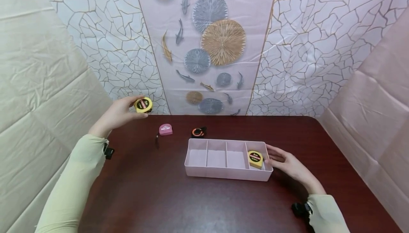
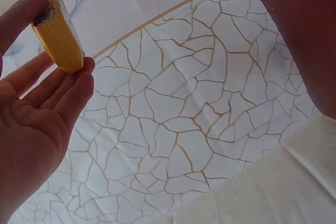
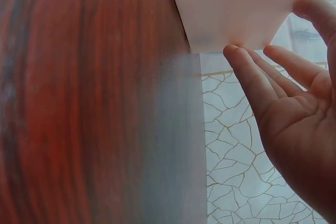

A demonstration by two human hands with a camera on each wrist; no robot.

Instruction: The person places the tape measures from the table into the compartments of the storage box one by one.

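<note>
My left hand [image 1: 123, 112] is raised at the far left, holding a yellow 2m tape measure [image 1: 142, 105] between thumb and fingertips. In the left wrist view the tape measure [image 2: 60, 35] appears edge-on. With fairly straight fingers, my right hand [image 1: 289, 165] touches the right end of a pale pink box [image 1: 217, 172] divided into compartments. A second yellow tape measure [image 1: 255, 159] lies in its rightmost compartment. Fingertips and thumb meet the outer end wall and rim of the box [image 3: 236, 9] in the right wrist view.
A pink tape measure [image 1: 165, 129] with a dark strap lies on the dark red-brown table [image 1: 153, 197], left of the box. An orange and black tape measure [image 1: 198, 132] sits just behind the box. Patterned cloth [image 1: 294, 66] hangs along the table's back edge.
</note>
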